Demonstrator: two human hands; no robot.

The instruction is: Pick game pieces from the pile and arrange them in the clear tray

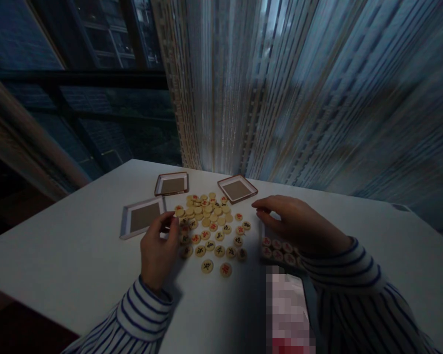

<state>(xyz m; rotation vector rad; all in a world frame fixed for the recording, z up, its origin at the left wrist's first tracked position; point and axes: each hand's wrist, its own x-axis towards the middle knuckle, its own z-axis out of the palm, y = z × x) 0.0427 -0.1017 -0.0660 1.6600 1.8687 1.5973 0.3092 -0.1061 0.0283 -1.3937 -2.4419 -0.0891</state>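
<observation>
Lying near the middle of the white worktop (81,246), round pieces (209,245) have no long axis; the nearer ones sit flat, red or black marks facing up, while many farther ones show blank faces. The left hand (158,246) is at their left edge, half curled, thumb and forefinger near each other; whether it holds a piece I cannot tell. The right hand (291,219) hangs loosely bent over a box (270,230) with 2 visible rows of red-marked discs (277,245); its grip is also unclear. 3 shallow trays (143,217) lie around the pieces.
</observation>
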